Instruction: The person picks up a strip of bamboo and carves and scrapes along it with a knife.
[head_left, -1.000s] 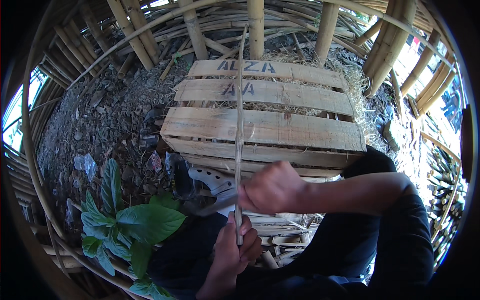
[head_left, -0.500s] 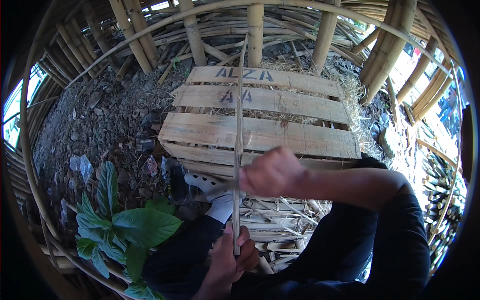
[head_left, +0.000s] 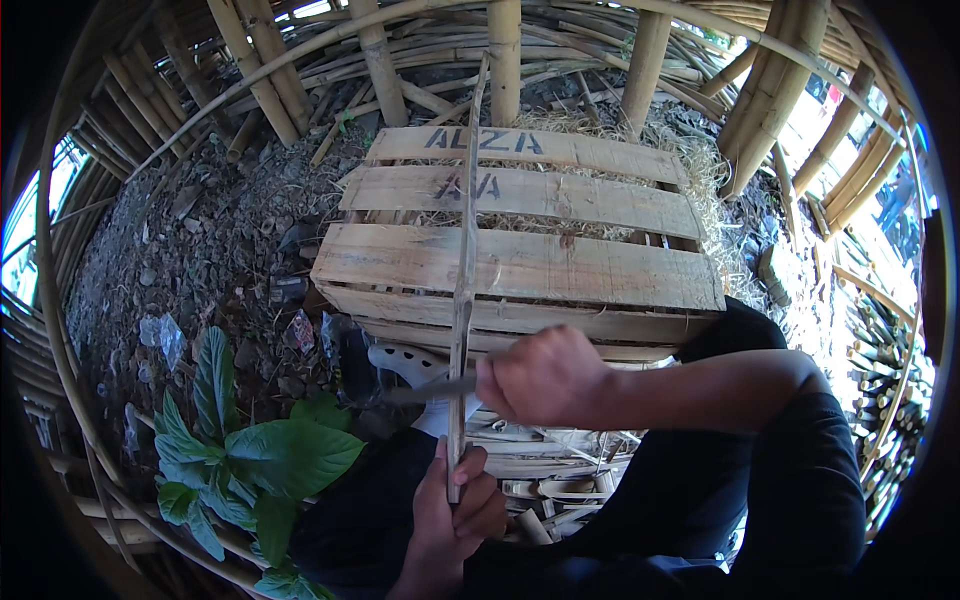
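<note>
My left hand (head_left: 462, 512) is closed round the lower end of a long, narrow bamboo strip (head_left: 468, 245). The strip rises away from me, its far part passing over a slatted wooden crate (head_left: 590, 272). My right hand (head_left: 548, 380) is a fist round a knife, its handle hidden by the fingers. The blurred grey knife blade (head_left: 425, 391) points left and crosses the strip a short way above my left hand.
Left of my legs grows a leafy green plant (head_left: 285, 455). A white shoe with holes (head_left: 400, 362) rests beside the crate. Bamboo posts (head_left: 505, 65) stand at the back, and cut bamboo pieces (head_left: 885, 400) are piled at the right. Straw and rubble lie around.
My right hand and the knife have moved nearer to me, down along the strip. The strip has shifted slightly left, while my left hand keeps its grip.
</note>
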